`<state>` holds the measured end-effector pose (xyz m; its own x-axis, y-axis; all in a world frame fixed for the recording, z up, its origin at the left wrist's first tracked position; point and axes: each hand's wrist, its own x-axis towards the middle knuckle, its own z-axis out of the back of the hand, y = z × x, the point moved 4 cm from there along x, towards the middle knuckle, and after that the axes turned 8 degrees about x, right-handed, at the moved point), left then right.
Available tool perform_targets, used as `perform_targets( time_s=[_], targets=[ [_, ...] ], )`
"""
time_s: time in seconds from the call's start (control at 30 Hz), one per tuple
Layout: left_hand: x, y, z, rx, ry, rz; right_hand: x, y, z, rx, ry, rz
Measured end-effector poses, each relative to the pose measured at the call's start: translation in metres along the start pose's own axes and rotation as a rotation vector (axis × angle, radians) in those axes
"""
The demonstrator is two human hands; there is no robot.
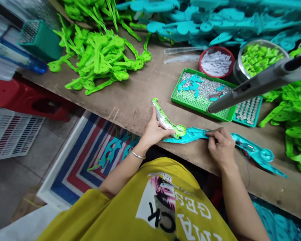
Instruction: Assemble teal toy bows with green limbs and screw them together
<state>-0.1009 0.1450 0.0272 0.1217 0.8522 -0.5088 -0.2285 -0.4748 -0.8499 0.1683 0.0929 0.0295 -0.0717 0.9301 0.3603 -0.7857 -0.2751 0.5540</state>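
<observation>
My left hand (154, 132) is closed around a lime-green curved plastic part (168, 121) with a clear piece along its side. That part's round end meets the left end of a long turquoise plastic shell (257, 152) lying near the table's front edge. Over the middle of the shell, my right hand (222, 145) is closed with its fingers pinched against the turquoise plastic; whether a small piece sits in the pinch is hidden. Some thin wire and small fittings show inside the shell's right half.
A green tray (202, 107) of small metal and turquoise pieces stands beyond my hands, with a grey tool (248, 85) hanging over it. Behind are a red basket (207, 75) and a metal bowl (239, 68). Lime-green parts (97, 57) lie piled left; turquoise shells (215, 20) fill the back.
</observation>
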Motion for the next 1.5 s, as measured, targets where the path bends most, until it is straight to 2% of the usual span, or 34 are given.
perform_targets(
  time_s=[0.2,0.3,0.43,0.57,0.7,0.83,0.93,1.1,1.17,1.27,1.33,1.4,1.5],
  targets=[
    [-0.004,-0.012,0.027,0.437,-0.106,-0.115,-0.001,-0.001,-0.001,0.008,0.031,0.095],
    [0.010,-0.033,0.052,0.642,-0.276,-0.252,-0.001,-0.004,-0.004,0.017,0.013,0.146],
    [0.056,-0.076,0.078,0.944,-0.511,-0.454,-0.001,-0.005,-0.005,0.019,0.012,0.175],
    [0.116,-0.111,0.099,1.051,-0.669,-0.455,-0.001,-0.005,-0.006,0.002,0.014,0.176],
    [0.159,-0.128,0.114,1.113,-0.750,-0.391,0.000,-0.006,-0.008,-0.002,0.022,0.193],
    [0.169,-0.130,0.119,1.119,-0.772,-0.378,0.001,-0.006,-0.007,-0.016,0.038,0.180],
    [0.155,-0.125,0.116,1.079,-0.811,-0.407,0.003,-0.005,-0.006,-0.018,0.053,0.171],
    [0.113,-0.106,0.111,0.924,-0.887,-0.446,0.010,-0.001,-0.001,-0.066,0.055,0.184],
    [0.088,-0.094,0.108,0.726,-0.911,-0.486,0.013,0.002,0.004,-0.130,0.067,0.194],
    [0.036,-0.071,0.096,0.305,-0.893,-0.633,0.021,0.018,0.015,-0.148,0.071,0.182],
    [-0.003,-0.056,0.077,0.286,-0.841,-0.712,0.029,0.040,0.022,-0.021,0.031,0.129],
    [-0.038,-0.039,0.051,0.345,-0.768,-0.772,0.041,0.069,0.020,0.227,0.041,0.030],
    [-0.068,-0.013,0.009,0.371,-0.536,-0.784,0.058,0.113,-0.008,0.666,0.235,-0.196]
  ],
)
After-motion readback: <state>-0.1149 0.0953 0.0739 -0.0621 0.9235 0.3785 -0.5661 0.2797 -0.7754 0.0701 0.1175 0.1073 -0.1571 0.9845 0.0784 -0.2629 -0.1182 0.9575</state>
